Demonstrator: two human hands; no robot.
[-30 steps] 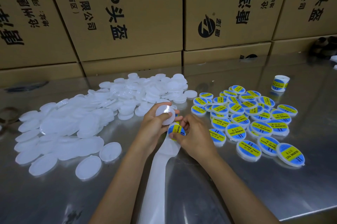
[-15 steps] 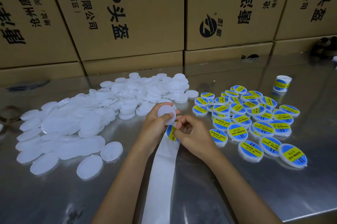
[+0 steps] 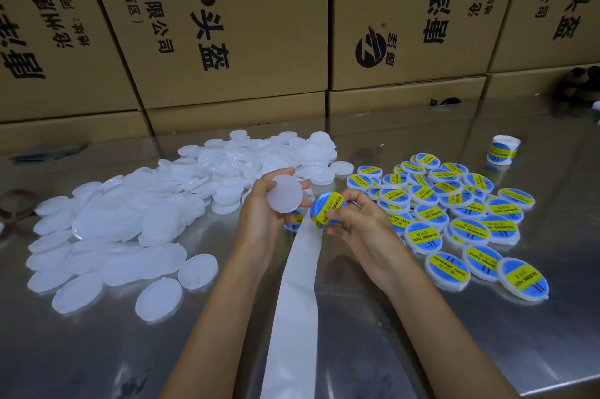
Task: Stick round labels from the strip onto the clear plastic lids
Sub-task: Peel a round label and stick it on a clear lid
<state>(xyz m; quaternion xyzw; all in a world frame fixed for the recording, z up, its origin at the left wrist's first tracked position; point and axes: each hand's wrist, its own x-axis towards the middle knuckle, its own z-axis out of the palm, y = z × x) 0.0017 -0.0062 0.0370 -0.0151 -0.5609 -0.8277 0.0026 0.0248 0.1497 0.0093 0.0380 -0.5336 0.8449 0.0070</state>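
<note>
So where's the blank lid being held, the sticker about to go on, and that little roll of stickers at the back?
blank lid (image 3: 286, 193), head view, centre of its flat face.
sticker (image 3: 328, 208), head view, its yellow band.
roll of stickers (image 3: 502, 151), head view, its printed side.

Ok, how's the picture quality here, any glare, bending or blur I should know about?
Head view: the steel table throws soft glare streaks and mirrors the cardboard boxes; wide-angle bending tilts the box edges and stretches the bare lids at lower left into ovals; the hands, left and right, and the peeled label are fairly sharp; the dark object at far right is too dim to identify.
</note>
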